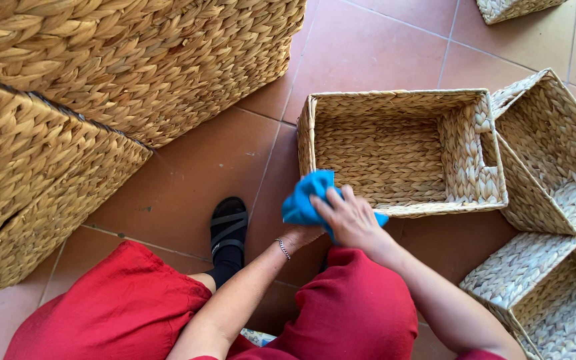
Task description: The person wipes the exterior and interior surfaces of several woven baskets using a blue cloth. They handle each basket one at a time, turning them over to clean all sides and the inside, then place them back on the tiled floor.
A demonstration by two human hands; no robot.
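Both hands close their grip on a crumpled bright blue cloth point(308, 197), soft and bunched: the right hand point(351, 217) lies on top with fingers curled over it, the left hand point(300, 235) clutches it from below, a thin chain bracelet point(283, 248) at the wrist. Cloth and hands sit at the near rim of an open rectangular basket of braided straw-coloured fibre point(401, 150), at its 7 o'clock corner. Similar woven baskets point(555, 153) crowd at 3 o'clock, larger ones point(121, 67) at 10 o'clock. Smooth terracotta floor tiles point(195, 173) lie beneath; red trousers point(355, 313) and a black strapped sandal point(228, 230) show at 6 o'clock.
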